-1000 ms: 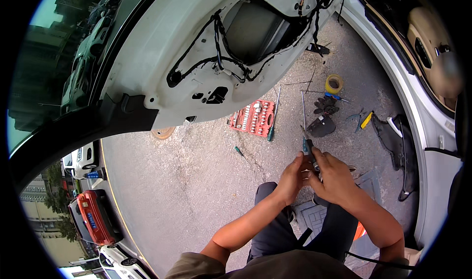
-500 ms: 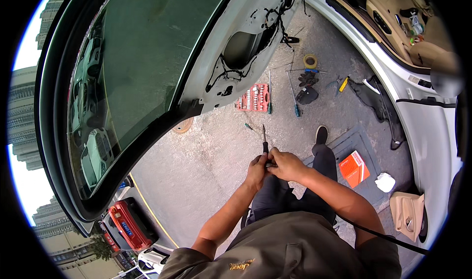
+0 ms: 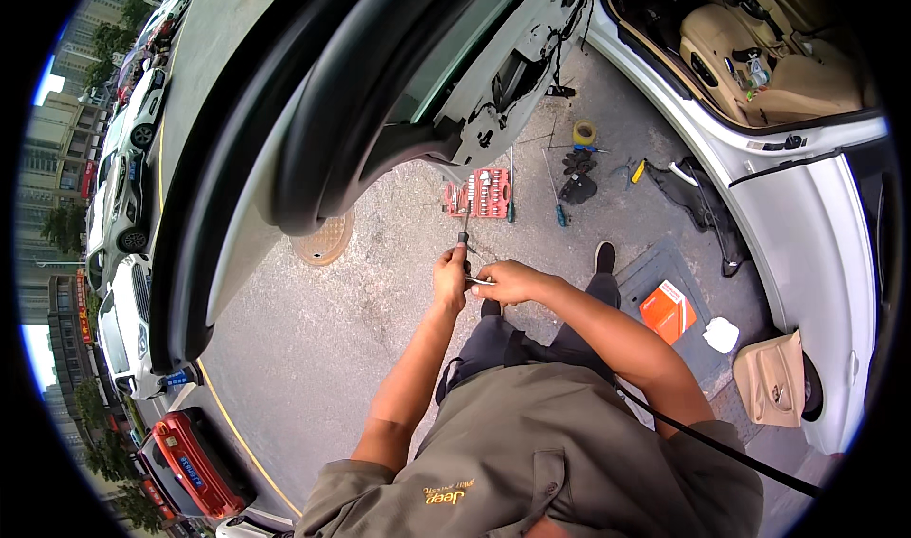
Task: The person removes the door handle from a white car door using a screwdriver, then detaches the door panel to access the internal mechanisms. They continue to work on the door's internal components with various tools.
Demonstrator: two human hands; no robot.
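A dark-handled screwdriver [image 3: 463,238] points away from me, its handle wrapped by my left hand [image 3: 449,277]. Close beside it, my right hand [image 3: 512,282] is closed on a slim, shiny metal piece [image 3: 480,281] whose kind I cannot make out. That piece reaches across to the left hand's fingers. Beyond the screwdriver tip, a red socket set case [image 3: 491,194] lies opened on the ground. A long screwdriver with a green handle [image 3: 511,212] stands out along its right side, lying flat. The stripped white car door [image 3: 522,87] hangs ahead, with loose black wiring.
The door's window frame [image 3: 323,120] looms at upper left. Another long screwdriver [image 3: 560,217], black gloves [image 3: 578,187], a tape roll [image 3: 584,132] and a yellow-handled tool [image 3: 638,171] lie on the ground. An orange box [image 3: 668,312] and a beige panel [image 3: 771,379] lie at right.
Both hands have moved left and farther away with the screwdriver. The hands are farther apart, and a shiny metal piece now shows at the right one. The view has shifted, with the door frame looming larger.
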